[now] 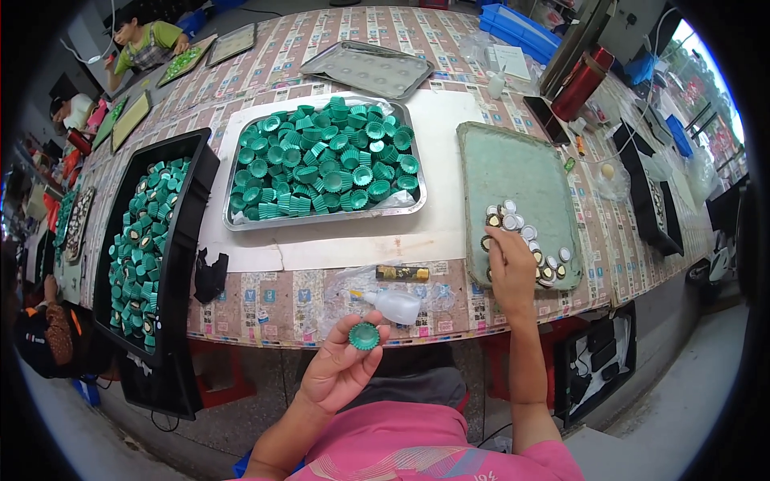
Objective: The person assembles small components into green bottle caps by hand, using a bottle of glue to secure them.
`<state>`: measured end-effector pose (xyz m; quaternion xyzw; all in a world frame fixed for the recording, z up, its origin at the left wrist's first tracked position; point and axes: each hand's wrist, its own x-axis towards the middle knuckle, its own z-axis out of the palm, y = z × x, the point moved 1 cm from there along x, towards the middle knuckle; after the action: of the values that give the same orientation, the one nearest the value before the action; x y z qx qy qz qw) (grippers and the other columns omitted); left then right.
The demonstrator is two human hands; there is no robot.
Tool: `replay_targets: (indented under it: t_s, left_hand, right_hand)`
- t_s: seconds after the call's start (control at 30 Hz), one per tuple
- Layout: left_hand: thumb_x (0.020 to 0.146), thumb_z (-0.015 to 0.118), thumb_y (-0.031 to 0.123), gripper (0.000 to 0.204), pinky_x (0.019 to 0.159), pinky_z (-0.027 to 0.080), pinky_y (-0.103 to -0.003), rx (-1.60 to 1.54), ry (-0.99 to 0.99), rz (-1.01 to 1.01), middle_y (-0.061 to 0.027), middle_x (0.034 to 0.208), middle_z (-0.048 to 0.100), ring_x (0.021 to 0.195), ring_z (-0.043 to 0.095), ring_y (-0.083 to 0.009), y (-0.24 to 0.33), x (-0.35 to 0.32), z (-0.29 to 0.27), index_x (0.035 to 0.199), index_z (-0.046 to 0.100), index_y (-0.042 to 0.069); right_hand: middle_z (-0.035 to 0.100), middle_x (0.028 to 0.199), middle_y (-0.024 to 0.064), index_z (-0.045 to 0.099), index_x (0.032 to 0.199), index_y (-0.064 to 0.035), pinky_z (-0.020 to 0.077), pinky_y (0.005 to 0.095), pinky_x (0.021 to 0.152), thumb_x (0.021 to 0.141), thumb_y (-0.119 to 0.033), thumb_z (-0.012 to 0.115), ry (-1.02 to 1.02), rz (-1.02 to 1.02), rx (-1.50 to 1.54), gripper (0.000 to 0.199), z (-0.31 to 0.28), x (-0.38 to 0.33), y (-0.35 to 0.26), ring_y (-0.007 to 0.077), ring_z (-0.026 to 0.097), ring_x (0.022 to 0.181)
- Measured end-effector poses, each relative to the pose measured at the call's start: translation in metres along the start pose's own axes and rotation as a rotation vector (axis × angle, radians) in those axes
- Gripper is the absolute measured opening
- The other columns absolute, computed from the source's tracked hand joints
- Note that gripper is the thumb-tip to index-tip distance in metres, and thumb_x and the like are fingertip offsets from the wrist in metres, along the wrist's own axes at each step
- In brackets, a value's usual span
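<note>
Fluted green cup [364,337]: at the lower centre of the frame, held in front of the table's near edge, its open side facing up.
Left hand [337,373]: thumb and fingers closed on the rim of that cup.
Right hand [513,260]: right of centre, fingertips down among small round discs [547,272]; from here I can't tell whether it has hold of one.
Pale green tray [517,172]: under those discs, which lie loose toward its lower part, some silvery, some dark-rimmed.
Squeeze bottle [399,307]: white, on its side just above the left hand, its yellow tip pointing left.
Dark tube [393,273]: yellow-ended, lying near the bottle.
Metal tray [325,224]: centre of the frame, heaped with more green cups [321,156].
Black crate [190,232]: left of the frame, holding many green cups, some with pale centres.
Red flask [579,90]: upper right, beside a dark phone [547,120].
Co-worker [156,44]: upper left, in green sleeves, at the table's far side.
</note>
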<state>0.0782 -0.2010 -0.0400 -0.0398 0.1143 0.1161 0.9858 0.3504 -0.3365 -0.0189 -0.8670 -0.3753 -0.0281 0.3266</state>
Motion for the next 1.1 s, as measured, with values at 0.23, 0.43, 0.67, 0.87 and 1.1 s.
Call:
replay_targets:
  t_s: [0.23,0.43,0.67,0.87,1.1]
  left_hand:
    - [0.093,0.050,-0.004,0.040,0.105,0.046,-0.032,0.118,0.039,-0.009,-0.0127,0.139,0.046,0.128,0.047,-0.0269,0.018,-0.010,-0.006,0.131,0.050,0.008]
    - [0.094,0.051,-0.001,0.042,0.104,0.046,-0.031,0.153,0.049,-0.021,-0.0118,0.139,0.046,0.127,0.048,-0.0249,0.036,-0.029,-0.018,0.135,0.046,0.008]
    - [0.095,0.051,0.001,0.043,0.103,0.046,-0.030,0.146,0.028,-0.010,-0.0123,0.140,0.045,0.124,0.050,-0.0206,0.046,-0.046,-0.031,0.137,0.044,0.008]
    - [0.095,0.052,0.003,0.045,0.103,0.046,-0.030,0.134,0.030,-0.029,-0.0123,0.138,0.045,0.124,0.050,-0.0204,0.042,-0.043,-0.042,0.139,0.042,0.007]
    - [0.092,0.058,0.005,0.048,0.103,0.045,-0.031,0.185,0.055,-0.033,-0.0086,0.132,0.051,0.121,0.052,-0.0196,0.040,-0.037,-0.049,0.138,0.044,0.008]
  right_hand:
    - [0.062,0.098,0.0035,0.059,0.113,0.0048,0.0497,0.0229,0.078,0.087,0.004,0.062,-0.232,0.411,0.841,0.026,0.021,-0.046,-0.070,0.0103,0.061,0.089]
    - [0.062,0.098,0.0039,0.060,0.109,0.0039,0.0517,0.0229,0.074,0.080,0.002,0.073,-0.354,0.420,0.996,0.032,0.048,-0.089,-0.133,0.0104,0.062,0.088]
    - [0.062,0.091,0.0061,0.063,0.098,-0.0039,0.0509,0.0251,0.065,0.068,-0.009,0.084,-0.308,0.075,0.652,0.036,0.069,-0.101,-0.166,0.0142,0.061,0.075]
    - [0.052,0.087,0.0002,0.060,0.095,-0.0037,0.0410,0.0196,0.062,0.066,-0.008,0.086,-0.324,0.099,0.669,0.039,0.079,-0.103,-0.166,0.0063,0.048,0.071]
    - [0.051,0.087,-0.0026,0.057,0.095,-0.0057,0.0394,0.0169,0.063,0.068,-0.007,0.085,-0.379,0.248,0.739,0.039,0.088,-0.105,-0.156,0.0030,0.046,0.072]
